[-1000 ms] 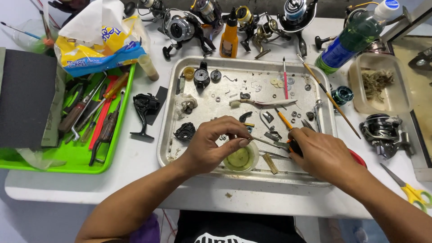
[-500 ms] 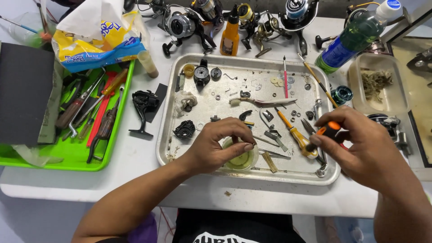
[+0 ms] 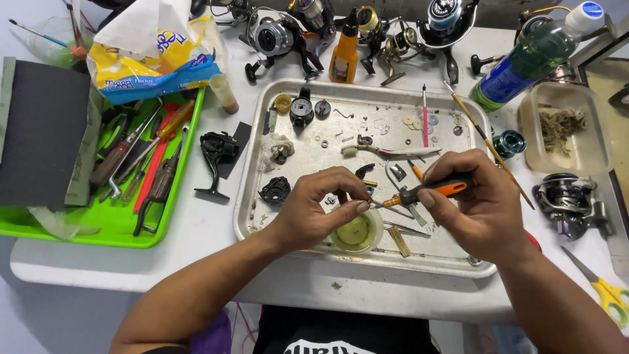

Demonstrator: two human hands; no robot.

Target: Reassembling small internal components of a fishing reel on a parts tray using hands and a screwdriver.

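Observation:
My left hand (image 3: 321, 206) pinches a small metal part over a small round cup of yellowish grease (image 3: 356, 231) near the front of a metal tray (image 3: 262, 124). An orange-and-black screwdriver (image 3: 426, 191) is in my right hand (image 3: 478, 206), its tip pointing left at the part between my left fingers. The two hands almost meet above the cup. Small reel parts, washers, springs and a black reel body (image 3: 275, 190) lie scattered in the tray.
A green tray (image 3: 171, 196) of pliers and screwdrivers sits at the left, with dark sandpaper (image 3: 39, 131) beside it. Several fishing reels line the back edge, along with an orange oil bottle (image 3: 343, 58) and a green bottle (image 3: 524, 62). Yellow scissors (image 3: 606, 292) lie at right.
My right hand picked the screwdriver up from the tray, lifted it and brought its tip left to the part in my left hand. My left hand stayed over the cup.

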